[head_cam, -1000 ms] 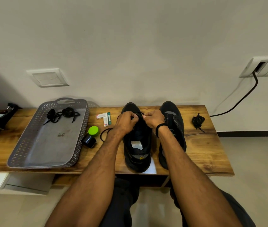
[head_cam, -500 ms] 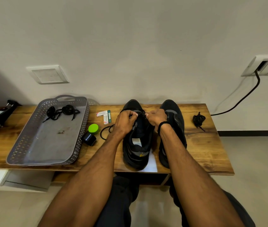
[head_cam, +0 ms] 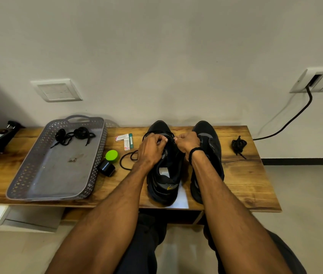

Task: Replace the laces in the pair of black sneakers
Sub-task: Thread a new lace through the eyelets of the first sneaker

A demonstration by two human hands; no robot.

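At centre frame, our left hand and right hand, fingers curled, pinch the limp lace, best gripped near its stiff tip.

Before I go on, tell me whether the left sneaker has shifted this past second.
No. The left sneaker sits just where it was beside the small boxes.
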